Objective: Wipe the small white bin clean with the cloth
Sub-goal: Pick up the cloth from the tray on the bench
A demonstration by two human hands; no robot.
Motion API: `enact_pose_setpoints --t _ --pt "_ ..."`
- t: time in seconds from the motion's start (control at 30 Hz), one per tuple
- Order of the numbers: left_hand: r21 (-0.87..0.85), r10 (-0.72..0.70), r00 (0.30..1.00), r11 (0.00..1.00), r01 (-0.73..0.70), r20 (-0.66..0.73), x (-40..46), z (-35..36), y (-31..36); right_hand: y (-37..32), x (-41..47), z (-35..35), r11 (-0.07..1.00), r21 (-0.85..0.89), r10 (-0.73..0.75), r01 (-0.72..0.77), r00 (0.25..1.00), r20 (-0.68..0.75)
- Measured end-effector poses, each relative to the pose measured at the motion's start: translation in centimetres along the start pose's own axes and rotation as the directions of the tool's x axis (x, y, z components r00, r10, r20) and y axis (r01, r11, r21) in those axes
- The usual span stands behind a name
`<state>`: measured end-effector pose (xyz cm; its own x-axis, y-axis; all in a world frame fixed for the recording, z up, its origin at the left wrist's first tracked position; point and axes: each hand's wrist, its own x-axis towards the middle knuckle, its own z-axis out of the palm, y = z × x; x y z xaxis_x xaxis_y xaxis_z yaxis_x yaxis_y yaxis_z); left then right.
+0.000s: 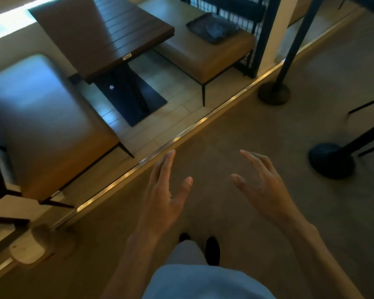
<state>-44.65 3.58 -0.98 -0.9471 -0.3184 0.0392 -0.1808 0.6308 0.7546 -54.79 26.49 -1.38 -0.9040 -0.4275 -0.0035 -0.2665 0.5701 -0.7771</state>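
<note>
A small white bin (34, 247) stands on the floor at the lower left, beside the metal floor strip; it looks blurred. No cloth shows in view. My left hand (164, 190) hovers over the carpet in the middle, fingers straight and spread, holding nothing. My right hand (261, 186) hovers beside it to the right, fingers loosely bent, also holding nothing. Both hands are well to the right of the bin and apart from it.
A dark wooden table (99, 33) stands between two tan padded seats (45, 130) (205, 52); a dark tray (212, 28) lies on the far seat. Round black stand bases (273, 93) (330, 160) sit on the carpet at right. A metal strip (181, 137) crosses the floor.
</note>
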Motion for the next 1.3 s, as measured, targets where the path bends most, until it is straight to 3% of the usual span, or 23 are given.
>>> enact_pose_setpoints --t 0.27,0.53,0.87,1.3 --pt "0.056 0.058 0.997 0.997 -0.061 0.052 12.2 3.1 -0.4 4.1 8.9 -1.9 0.997 -0.025 0.069 -0.070 0.997 -0.041" --pt "0.042 0.052 0.994 0.998 -0.056 0.093 29.1 5.6 -0.6 6.1 24.0 -3.7 0.991 -0.006 0.130 -0.130 0.991 -0.043" --pt "0.110 0.155 0.974 0.978 -0.175 0.165 48.4 7.7 1.2 8.2 40.0 -7.1 0.983 0.084 0.167 -0.160 0.982 -0.084" --pt "0.110 0.064 0.994 0.991 -0.074 0.086 69.5 16.3 5.9 17.9 63.2 -16.7 0.983 0.127 0.130 -0.130 0.991 0.005"
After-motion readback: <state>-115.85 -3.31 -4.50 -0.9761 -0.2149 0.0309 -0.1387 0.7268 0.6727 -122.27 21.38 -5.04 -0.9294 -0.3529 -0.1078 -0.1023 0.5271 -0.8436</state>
